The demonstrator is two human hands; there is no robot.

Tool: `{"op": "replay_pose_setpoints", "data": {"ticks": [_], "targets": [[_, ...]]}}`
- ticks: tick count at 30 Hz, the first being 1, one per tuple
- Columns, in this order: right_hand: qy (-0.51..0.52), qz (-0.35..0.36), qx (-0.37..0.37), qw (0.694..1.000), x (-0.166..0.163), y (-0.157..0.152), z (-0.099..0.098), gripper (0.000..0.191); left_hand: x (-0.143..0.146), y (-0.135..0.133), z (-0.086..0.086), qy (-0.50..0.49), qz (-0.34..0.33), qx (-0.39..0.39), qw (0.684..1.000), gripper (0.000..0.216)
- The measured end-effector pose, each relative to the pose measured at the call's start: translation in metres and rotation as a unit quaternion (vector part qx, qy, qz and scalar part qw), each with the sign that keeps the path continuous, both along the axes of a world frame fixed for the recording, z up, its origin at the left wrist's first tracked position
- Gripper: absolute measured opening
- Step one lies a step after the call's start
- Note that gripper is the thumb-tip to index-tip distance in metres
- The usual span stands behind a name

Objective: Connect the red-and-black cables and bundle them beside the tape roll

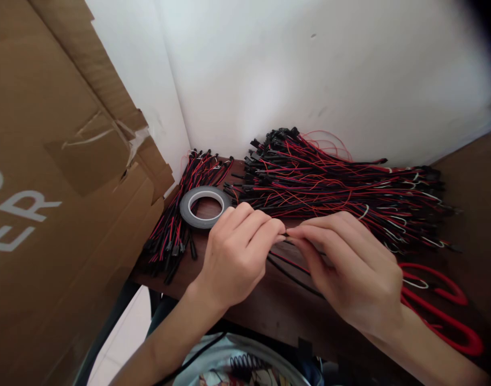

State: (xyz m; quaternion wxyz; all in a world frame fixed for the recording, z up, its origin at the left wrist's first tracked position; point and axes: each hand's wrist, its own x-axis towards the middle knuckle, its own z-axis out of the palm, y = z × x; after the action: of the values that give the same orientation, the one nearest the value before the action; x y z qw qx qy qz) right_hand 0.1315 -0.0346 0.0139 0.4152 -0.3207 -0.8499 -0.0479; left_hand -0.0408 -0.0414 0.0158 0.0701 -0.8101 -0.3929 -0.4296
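Note:
My left hand [239, 252] and my right hand [350, 262] meet fingertip to fingertip over the brown table [277, 305]. Both pinch the same thin black and red wire [288, 265], which trails down toward me between the hands. Just beyond my left fingers lies a roll of dark tape [205, 206]. A large pile of red and black wires with black connectors [337, 185] spreads behind both hands.
A smaller bundle of the same wires [177, 225] lies left of the tape. Red-handled scissors [442, 305] rest at the right, partly under my right wrist. A big cardboard box [56, 203] stands at the left and a white wall [310, 69] behind.

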Motion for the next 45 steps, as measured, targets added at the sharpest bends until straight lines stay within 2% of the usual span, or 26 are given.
{"op": "replay_pose_setpoints", "data": {"ticks": [3, 9, 14, 20, 24, 28, 31, 34, 37, 40, 45], "targets": [[0.017, -0.001, -0.005, 1.0, 0.0, 0.0, 0.003, 0.019, 0.001, -0.001, 0.003, -0.006, 0.011, 0.011, 1.0, 0.017], [0.057, 0.01, -0.041, 0.997, 0.002, -0.001, 0.007, 0.023, -0.007, 0.0, 0.0, -0.049, -0.024, 0.019, 0.998, 0.005], [0.051, -0.003, -0.07, 0.996, 0.002, -0.002, 0.011, 0.016, -0.012, 0.003, 0.001, 0.004, -0.032, 0.052, 0.998, 0.015], [0.047, 0.005, -0.08, 0.996, 0.004, -0.004, 0.012, 0.014, -0.018, 0.006, 0.005, 0.017, -0.026, 0.049, 0.998, 0.008], [0.057, 0.022, -0.087, 0.994, 0.011, 0.002, 0.001, 0.016, -0.031, 0.013, -0.004, -0.016, -0.035, -0.021, 0.999, 0.006], [0.062, 0.025, -0.143, 0.987, 0.019, 0.018, -0.017, 0.01, -0.046, 0.021, -0.025, -0.113, -0.074, -0.131, 0.982, 0.009], [0.074, 0.03, -0.172, 0.982, 0.018, 0.029, -0.033, 0.005, -0.052, 0.023, -0.041, -0.186, -0.044, -0.191, 0.963, 0.007], [0.078, 0.062, -0.171, 0.98, 0.014, 0.038, -0.053, 0.006, -0.055, 0.023, -0.051, -0.219, -0.012, -0.244, 0.945, 0.007], [0.073, 0.091, -0.16, 0.98, 0.011, 0.043, -0.071, 0.006, -0.056, 0.022, -0.054, -0.212, -0.01, -0.254, 0.944, 0.008], [0.057, 0.11, -0.182, 0.975, 0.013, 0.048, -0.08, 0.008, -0.056, 0.022, -0.054, -0.193, -0.001, -0.26, 0.946, 0.008], [0.031, 0.113, -0.251, 0.961, 0.021, 0.053, -0.071, 0.016, -0.056, 0.023, -0.055, -0.242, 0.001, -0.283, 0.928, 0.007]]}}
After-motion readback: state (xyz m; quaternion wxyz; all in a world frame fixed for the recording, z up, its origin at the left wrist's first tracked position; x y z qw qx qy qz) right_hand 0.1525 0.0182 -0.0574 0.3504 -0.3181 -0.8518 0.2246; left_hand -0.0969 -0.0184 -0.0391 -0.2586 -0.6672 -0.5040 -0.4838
